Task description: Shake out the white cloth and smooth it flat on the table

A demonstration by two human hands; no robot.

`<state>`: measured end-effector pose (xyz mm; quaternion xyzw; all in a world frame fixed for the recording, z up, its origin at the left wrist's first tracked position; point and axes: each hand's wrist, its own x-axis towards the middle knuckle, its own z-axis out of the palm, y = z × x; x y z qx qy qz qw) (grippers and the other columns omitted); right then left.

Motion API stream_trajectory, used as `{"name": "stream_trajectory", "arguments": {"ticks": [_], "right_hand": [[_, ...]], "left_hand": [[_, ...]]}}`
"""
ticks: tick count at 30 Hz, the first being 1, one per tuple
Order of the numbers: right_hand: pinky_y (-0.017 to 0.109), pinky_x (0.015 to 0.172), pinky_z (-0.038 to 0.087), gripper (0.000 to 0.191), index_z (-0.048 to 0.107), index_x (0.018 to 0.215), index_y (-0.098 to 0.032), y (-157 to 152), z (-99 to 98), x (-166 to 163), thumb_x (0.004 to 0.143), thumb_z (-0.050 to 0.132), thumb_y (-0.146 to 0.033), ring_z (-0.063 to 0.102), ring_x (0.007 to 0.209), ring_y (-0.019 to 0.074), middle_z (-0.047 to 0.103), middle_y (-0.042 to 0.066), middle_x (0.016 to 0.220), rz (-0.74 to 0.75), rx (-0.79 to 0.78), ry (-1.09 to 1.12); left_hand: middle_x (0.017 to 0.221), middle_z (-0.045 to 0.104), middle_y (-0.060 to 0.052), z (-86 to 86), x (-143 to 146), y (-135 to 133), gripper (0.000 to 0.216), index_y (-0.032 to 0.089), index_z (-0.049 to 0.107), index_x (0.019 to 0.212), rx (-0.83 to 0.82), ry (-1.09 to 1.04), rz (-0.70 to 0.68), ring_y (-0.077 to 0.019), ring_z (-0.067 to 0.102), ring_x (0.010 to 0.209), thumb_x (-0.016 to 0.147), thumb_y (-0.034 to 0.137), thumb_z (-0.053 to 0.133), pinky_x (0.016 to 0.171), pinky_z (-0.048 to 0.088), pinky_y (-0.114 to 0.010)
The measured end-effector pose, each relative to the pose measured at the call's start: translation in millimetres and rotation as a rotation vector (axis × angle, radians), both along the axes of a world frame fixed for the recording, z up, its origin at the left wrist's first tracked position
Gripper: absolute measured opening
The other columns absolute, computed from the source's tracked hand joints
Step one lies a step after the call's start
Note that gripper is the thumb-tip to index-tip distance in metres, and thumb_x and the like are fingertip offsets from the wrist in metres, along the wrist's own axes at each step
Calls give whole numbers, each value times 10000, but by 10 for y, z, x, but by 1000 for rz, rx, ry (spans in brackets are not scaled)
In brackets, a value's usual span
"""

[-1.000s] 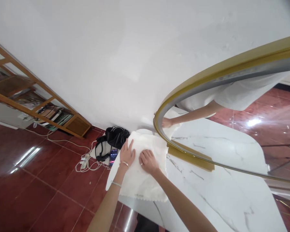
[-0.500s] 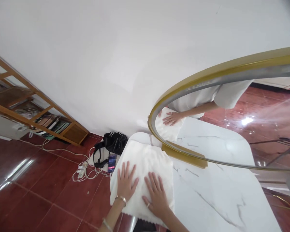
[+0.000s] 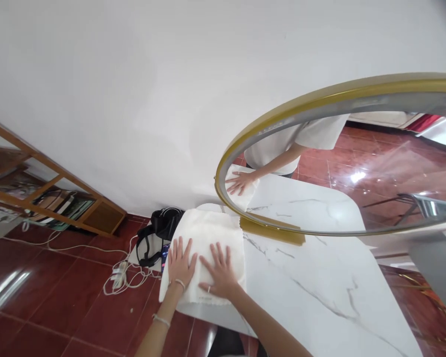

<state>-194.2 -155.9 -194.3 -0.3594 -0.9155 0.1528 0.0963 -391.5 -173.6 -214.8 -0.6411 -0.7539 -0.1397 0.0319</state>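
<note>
A white cloth (image 3: pixel 204 228) with a scalloped edge lies spread over the left end of a white marbled table (image 3: pixel 301 307). My left hand (image 3: pixel 181 265) rests flat on the cloth's left part, fingers stretched out and slightly apart. To its right, my right hand (image 3: pixel 221 277) also lies palm down on the cloth, its fingers spread and the thumb pointing left. Neither hand grips anything. The cloth looks mostly smooth, and its front edge lies on the tabletop.
A round gold-framed mirror (image 3: pixel 275 223) stands on the table against the wall. Left of the table are a black bag (image 3: pixel 165 223), a phone (image 3: pixel 165 253), and a power strip (image 3: pixel 119 275) with tangled white cables. A wooden shelf (image 3: pixel 104 215) stands along the wall.
The cloth's front edge has moved back from overhanging the table onto its top. Both hands stay flat on it, the right with fingers spread wider. The camera view has shifted.
</note>
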Motion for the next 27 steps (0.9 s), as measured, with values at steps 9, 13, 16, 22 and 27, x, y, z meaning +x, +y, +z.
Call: {"name": "stream_trajectory", "arguments": {"ticks": [9, 13, 16, 22, 27], "right_hand": [[744, 1033, -43, 831, 130, 1505, -358, -293, -203, 676, 822, 419, -732, 37, 1424, 428, -2, 125, 1582, 92, 49, 43], [740, 1041, -40, 838, 139, 1504, -361, -455, -224, 1273, 812, 421, -739, 55, 1427, 417, 54, 111, 1582, -3, 79, -21], [734, 1054, -12, 833, 152, 1504, -355, -631, -245, 1683, 814, 441, -723, 101, 1423, 418, 99, 112, 1575, -152, 105, -71], [734, 1059, 19, 801, 164, 1498, -361, -906, -321, 2099, 829, 482, -665, 135, 1416, 421, 139, 106, 1567, -413, 137, -125], [781, 1010, 42, 819, 135, 1496, -383, -867, -272, 1924, 819, 489, -679, 76, 1412, 448, 64, 138, 1573, -358, 71, -122]], "left_hand": [[1564, 225, -124, -99, 737, -493, 615, 237, 205, 1496, 120, 13, 17, -323, 121, 1454, 916, 307, 395, 1125, 187, -603], [1575, 184, -97, -166, 1273, -450, 698, 274, 107, 1505, 127, -21, -96, -332, 140, 1448, 891, 300, 439, 1131, 175, -606], [1574, 186, -90, -201, 1698, -356, 723, 276, 115, 1505, 110, -54, -207, -330, 153, 1446, 875, 304, 468, 1139, 182, -599], [1569, 201, -74, -179, 2230, -195, 685, 281, 198, 1496, 61, -120, -446, -325, 164, 1446, 880, 380, 481, 1148, 207, -578], [1556, 259, -34, -136, 1974, -192, 600, 328, 280, 1469, 61, -81, -436, -285, 229, 1435, 895, 352, 454, 1140, 259, -526]]}}
